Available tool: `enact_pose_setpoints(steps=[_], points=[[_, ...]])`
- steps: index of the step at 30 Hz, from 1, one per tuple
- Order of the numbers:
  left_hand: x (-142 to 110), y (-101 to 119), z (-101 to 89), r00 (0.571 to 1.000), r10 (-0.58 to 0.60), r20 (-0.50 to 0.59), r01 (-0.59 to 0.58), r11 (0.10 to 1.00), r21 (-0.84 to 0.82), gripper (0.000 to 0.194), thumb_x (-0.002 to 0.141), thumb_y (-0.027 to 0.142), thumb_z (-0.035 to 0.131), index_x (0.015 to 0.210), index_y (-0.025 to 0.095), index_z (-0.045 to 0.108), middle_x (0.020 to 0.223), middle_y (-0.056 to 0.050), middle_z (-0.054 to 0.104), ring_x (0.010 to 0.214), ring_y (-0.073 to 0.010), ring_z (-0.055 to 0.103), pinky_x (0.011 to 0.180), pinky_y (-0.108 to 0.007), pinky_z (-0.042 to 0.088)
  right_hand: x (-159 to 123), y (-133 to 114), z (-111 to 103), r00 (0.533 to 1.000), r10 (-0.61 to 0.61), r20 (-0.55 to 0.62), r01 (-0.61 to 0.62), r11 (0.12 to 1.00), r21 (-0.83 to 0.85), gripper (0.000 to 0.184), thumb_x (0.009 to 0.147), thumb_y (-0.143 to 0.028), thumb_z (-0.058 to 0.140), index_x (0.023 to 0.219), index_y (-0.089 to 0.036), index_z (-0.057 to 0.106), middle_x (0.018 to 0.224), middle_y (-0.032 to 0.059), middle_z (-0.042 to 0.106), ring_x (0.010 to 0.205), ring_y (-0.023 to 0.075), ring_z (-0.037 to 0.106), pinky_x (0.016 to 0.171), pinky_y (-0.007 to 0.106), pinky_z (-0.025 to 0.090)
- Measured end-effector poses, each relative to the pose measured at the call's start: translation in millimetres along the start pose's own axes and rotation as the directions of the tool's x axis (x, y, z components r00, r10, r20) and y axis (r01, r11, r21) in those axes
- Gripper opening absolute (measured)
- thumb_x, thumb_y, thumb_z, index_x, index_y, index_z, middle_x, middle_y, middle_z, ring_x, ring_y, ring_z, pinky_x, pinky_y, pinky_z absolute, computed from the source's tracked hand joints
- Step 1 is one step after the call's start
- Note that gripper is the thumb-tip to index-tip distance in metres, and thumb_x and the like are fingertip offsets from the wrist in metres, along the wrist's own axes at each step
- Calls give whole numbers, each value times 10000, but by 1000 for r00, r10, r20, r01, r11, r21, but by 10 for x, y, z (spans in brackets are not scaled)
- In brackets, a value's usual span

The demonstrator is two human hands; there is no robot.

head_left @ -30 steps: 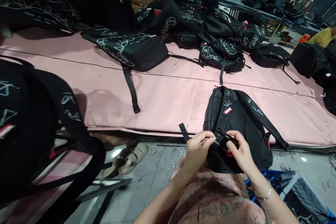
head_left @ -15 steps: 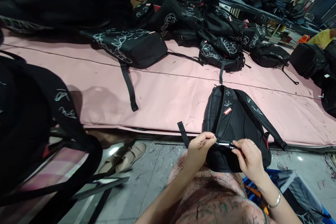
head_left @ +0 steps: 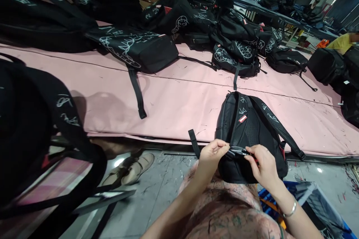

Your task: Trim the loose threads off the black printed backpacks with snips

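A black backpack [head_left: 256,127] with white scribble print on its straps lies partly on the pink-covered table edge and partly against my lap, its padded back up. My right hand [head_left: 260,162] is closed around a pair of thread snips [head_left: 238,150], blades apart and pointing left. Close to the blade tips, my left hand [head_left: 215,151] pinches something at the backpack's lower left side. What lies between those fingertips is too small to name. A loose black strap end [head_left: 194,142] sticks out left of my left hand.
Several black backpacks [head_left: 237,52] are piled along the far side of the pink table [head_left: 174,101]. Another dark bag [head_left: 25,130] fills the near left, by a person's sandalled feet [head_left: 137,170]. A blue bin [head_left: 308,198] stands on the floor to my right.
The snips' blades have parted, having been closed together before. Both hands stay at nearly the same place on the backpack. At far left, a dark bag has moved, uncovering other bags.
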State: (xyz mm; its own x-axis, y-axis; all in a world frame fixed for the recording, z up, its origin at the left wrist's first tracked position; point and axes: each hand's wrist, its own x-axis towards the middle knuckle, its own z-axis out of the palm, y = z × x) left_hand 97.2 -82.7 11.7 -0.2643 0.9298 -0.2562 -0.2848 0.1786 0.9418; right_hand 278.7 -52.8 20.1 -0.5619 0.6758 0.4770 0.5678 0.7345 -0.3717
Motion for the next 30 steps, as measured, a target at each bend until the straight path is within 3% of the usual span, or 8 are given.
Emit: enact_pose_setpoints(steps=[7, 11, 15, 18, 21, 25, 28, 30], points=[[6, -30, 9, 1000, -8, 19, 8, 1000, 12, 165, 655, 286, 636, 654, 133, 574, 691, -4, 592, 659, -100, 518, 613, -206, 391, 78, -64, -10, 999, -12, 48, 14, 999, -37, 117, 876, -185, 459, 842, -147, 565, 782, 72, 588, 736, 161, 515, 677, 295, 408], [4, -7, -9, 996, -61, 62, 66, 994, -81, 230, 698, 354, 617, 691, 142, 529, 759, -35, 637, 691, -119, 566, 664, -231, 431, -1, 6, 20, 980, 201, -17, -191, 951, 242, 115, 870, -226, 473, 874, -164, 569, 783, 51, 582, 710, 141, 522, 653, 275, 415], [-12, -5, -7, 999, -14, 52, 25, 979, -202, 354, 797, 465, 476, 627, 155, 448, 799, -89, 652, 765, -174, 606, 754, -312, 459, -38, 79, 150, 825, 562, 60, -473, 629, 617, 258, 861, -386, 462, 967, -165, 540, 758, 31, 533, 629, 118, 482, 554, 235, 398], [-26, -63, 16, 996, 48, 72, -33, 978, -204, 404, 853, 504, 348, 704, 152, 480, 830, -102, 645, 826, -194, 610, 804, -350, 457, 62, 54, 288, 760, 603, 240, -537, 377, 754, 349, 773, -487, 547, 884, -157, 542, 659, -6, 472, 533, 90, 390, 486, 211, 337], [-28, -182, 50, 972, 194, 133, -194, 981, -7, 354, 815, 468, 471, 968, 150, 504, 994, -102, 602, 911, -190, 588, 843, -356, 452, 244, -17, 389, 746, 588, 313, -542, 264, 798, 341, 703, -472, 630, 715, -150, 515, 610, -25, 429, 521, 75, 348, 488, 202, 311], [-10, -332, 106, 843, 537, 37, -489, 735, 471, 603, 670, 303, 689, 1195, 169, 425, 1205, -141, 460, 961, -201, 552, 869, -369, 445, 489, -72, 433, 763, 621, 180, -501, 391, 772, 351, 699, -426, 644, 612, -154, 439, 577, -40, 368, 529, 73, 322, 504, 206, 300], [10, -355, 123, 717, 695, -53, -510, 576, 639, 360, 750, 240, 601, 1088, 149, 521, 1073, -135, 528, 986, -215, 537, 880, -373, 443, 611, -50, 435, 788, 610, 83, -516, 580, 631, 391, 712, -419, 625, 552, -163, 376, 543, -46, 335, 521, 75, 306, 492, 208, 273], [25, -332, 96, 714, 698, -51, -513, 571, 641, 294, 773, 242, 570, 1053, 152, 564, 1002, -121, 576, 985, -216, 541, 896, -371, 434, 649, -16, 421, 803, 586, 108, -529, 618, 582, 371, 713, -419, 621, 564, -163, 397, 544, -46, 359, 522, 78, 326, 494, 207, 278]])
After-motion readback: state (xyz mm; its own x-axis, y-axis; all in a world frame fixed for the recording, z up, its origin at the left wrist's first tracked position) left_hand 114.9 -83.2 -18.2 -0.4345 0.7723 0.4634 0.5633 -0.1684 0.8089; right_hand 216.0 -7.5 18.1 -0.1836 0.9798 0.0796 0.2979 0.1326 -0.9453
